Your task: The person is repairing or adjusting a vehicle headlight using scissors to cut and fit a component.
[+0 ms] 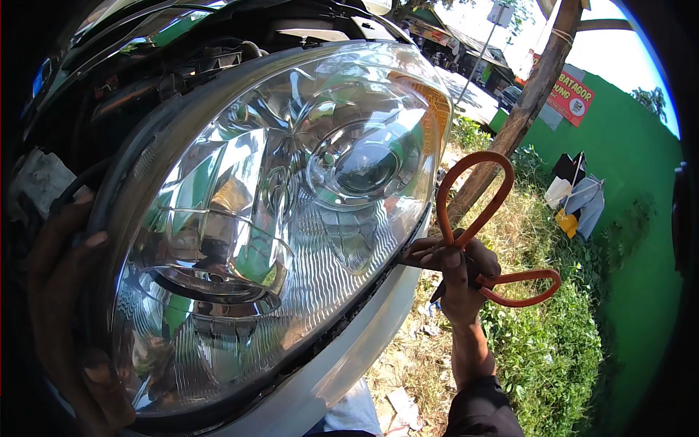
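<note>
Headlight [298,218] of a car, seen close from above, its clear cover filling the middle and left of the view and tilted with its upper end to the right; reflections lie over the round lamps inside. A green wall [641,291] stands at the far right, with grass and weeds [539,349] at its foot. The engine bay [156,80] lies above and to the left of the headlight, mostly in shadow, and a pale body panel [364,342] runs along the headlight's lower edge. A wooden pole [529,109] leans between car and wall. The left hand [62,306], in deep shade, has its fingers bent along the headlight's left rim; how firmly it grips, one cannot tell. Scissors [520,277] with two orange-red loop handles, spread apart, are beside the headlight's right edge; their blades are largely hidden. The right hand [459,280] is closed around them where the handles meet. Clothes [586,200] hang against the wall, below a red poster [568,98]. An amber strip [435,109] marks the headlight's upper right corner.
</note>
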A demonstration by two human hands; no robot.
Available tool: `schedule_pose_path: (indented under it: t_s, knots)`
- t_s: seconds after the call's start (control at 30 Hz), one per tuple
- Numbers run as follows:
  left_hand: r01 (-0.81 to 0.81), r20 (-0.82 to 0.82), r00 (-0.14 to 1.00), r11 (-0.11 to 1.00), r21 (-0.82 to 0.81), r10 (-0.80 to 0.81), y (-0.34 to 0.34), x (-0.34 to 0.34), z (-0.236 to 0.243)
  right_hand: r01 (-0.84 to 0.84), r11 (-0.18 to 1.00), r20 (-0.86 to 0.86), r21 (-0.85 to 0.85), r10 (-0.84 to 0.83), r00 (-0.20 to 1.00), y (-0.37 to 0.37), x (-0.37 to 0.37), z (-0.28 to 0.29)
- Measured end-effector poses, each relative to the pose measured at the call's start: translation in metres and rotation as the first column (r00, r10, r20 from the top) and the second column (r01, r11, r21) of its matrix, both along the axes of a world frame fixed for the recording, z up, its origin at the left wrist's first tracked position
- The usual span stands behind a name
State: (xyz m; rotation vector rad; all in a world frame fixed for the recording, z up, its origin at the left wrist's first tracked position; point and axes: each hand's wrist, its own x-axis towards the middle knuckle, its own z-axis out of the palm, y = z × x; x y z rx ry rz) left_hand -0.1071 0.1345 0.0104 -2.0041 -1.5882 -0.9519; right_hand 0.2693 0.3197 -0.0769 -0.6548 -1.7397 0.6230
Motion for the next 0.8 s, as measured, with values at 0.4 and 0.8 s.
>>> schedule_pose_path:
  t_s: [0.4, 0.8]
  knots:
    - [-0.055, -0.056, 0.997, 0.997, -0.048, 0.052, -0.016, 0.014, 0.013, 0.076, 0.995, 0.002, 0.067, -0.076, 0.997, 0.014, 0.0, 0.013]
    - [0.083, -0.009, 0.997, 0.996, 0.036, -0.083, 0.002, 0.008, 0.002, 0.099, 0.994, -0.131, -0.05, -0.105, 0.986, 0.016, -0.005, 0.016]
